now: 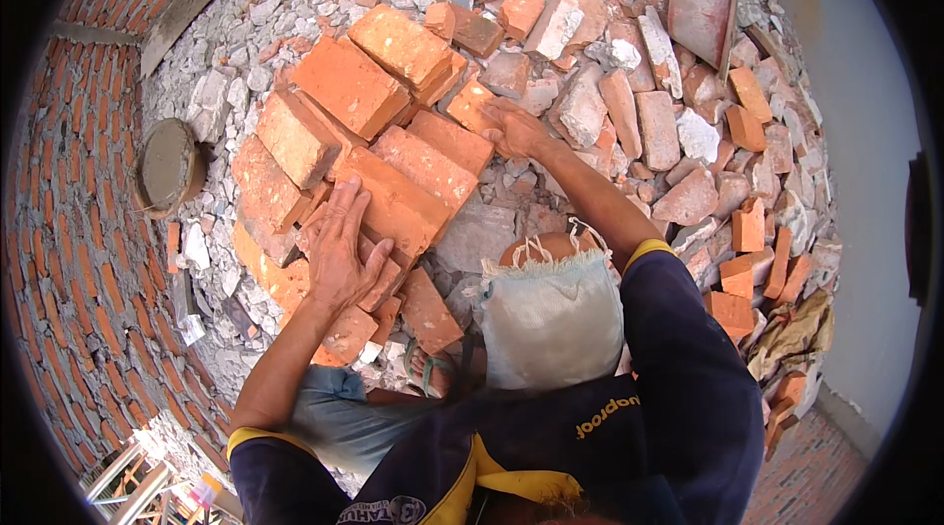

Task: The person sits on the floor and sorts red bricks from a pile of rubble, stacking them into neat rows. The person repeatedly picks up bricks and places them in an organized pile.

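A stack of orange bricks (349,87) lies in front of me on the rubble, in uneven layers. My left hand (339,245) rests against the near left side of the stack, fingers stretched out and apart, touching the end of a broad brick (398,205). At the stack's right side my right hand (518,129) has its fingers closed on the end of a smaller brick (469,106). That piece sits next to a flat brick (452,140); its far end meets the stack. The underside of my left palm is hidden.
Broken bricks and grey rubble (659,132) spread to the right and behind. A round container of wet mortar (169,166) stands left, by a brick wall (74,230). A worn bucket (700,19) lies tipped at the back right, near a grey wall (865,260).
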Motion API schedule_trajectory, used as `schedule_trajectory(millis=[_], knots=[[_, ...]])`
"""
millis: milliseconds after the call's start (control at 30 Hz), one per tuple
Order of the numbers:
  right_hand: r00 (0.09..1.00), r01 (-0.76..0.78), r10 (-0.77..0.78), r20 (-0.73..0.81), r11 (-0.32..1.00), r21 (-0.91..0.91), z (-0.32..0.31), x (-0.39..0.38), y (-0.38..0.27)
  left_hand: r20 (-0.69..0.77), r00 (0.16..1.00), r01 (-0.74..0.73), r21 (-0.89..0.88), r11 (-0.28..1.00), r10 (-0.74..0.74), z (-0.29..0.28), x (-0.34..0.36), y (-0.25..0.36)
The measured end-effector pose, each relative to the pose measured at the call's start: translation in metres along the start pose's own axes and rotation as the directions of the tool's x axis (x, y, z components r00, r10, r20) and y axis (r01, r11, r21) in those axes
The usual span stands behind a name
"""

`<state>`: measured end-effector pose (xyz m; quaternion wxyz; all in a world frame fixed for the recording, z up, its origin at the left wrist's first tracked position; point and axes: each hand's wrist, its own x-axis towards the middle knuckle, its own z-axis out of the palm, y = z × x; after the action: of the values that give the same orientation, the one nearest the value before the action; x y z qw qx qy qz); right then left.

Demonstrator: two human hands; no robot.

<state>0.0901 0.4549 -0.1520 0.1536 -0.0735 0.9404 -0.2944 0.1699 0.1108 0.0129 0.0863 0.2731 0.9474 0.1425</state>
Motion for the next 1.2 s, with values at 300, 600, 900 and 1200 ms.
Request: schedule_trajectory(millis=[300, 600, 900, 1200], knots=[[0.647, -0.391, 0.177, -0.741, 0.912, -0.124, -0.047, -0.229, 0.085, -0.059, 0.984, -0.174, -0.078, 0.982, 0.170, 0.005, 0.008, 0.004], [0.199, -0.980, 0.825, -0.530, 0.163, -0.114, -0.122, -0.400, 0.212, -0.028, 0.998, -0.066, -0.061, 0.996, 0.064, 0.000, 0.004, 0.003], [0.255, -0.903, 0.621, -0.741, 0.426, 0.047, -0.146, -0.331, 0.186, -0.042, 0.999, -0.007, -0.089, 0.996, 0.003, -0.005, 0.003, 0.002], [0.637, -0.390, 0.572, -0.517, 0.817, 0.424, -0.111, -0.091, 0.068, -0.020, 0.999, -0.044, -0.094, 0.995, 0.042, -0.009, 0.009, 0.004]])
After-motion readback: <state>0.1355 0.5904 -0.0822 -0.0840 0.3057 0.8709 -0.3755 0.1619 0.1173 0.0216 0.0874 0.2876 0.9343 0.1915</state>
